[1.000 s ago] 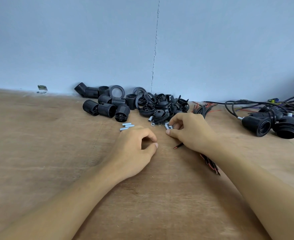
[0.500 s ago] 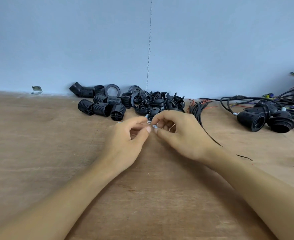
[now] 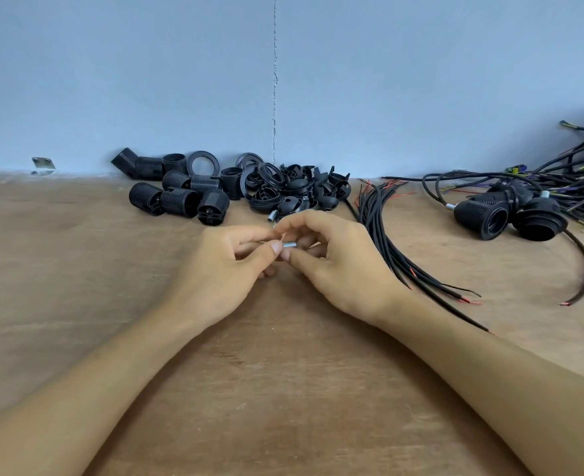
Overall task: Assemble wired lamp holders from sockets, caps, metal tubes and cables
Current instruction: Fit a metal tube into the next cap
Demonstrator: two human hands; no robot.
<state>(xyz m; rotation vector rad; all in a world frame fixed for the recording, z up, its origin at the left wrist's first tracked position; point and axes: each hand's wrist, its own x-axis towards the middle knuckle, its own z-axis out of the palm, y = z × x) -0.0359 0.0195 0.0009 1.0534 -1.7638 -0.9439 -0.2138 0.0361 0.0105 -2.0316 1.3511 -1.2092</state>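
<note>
Right hand (image 3: pixel 335 266) pinches one metal tube (image 3: pixel 289 244), left hand (image 3: pixel 222 269) its end; two assembled holders (image 3: pixel 483 218).

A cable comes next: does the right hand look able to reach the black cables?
Probably yes: the black cables lie beside the right hand, nothing between, though it pinches a metal tube.

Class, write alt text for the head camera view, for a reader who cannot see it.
A person's left hand and right hand meet at a wooden table, together pinching a small metal tube. Behind them lies a pile of black sockets and caps; loose black cables and wired lamp holders lie to the right.
</note>
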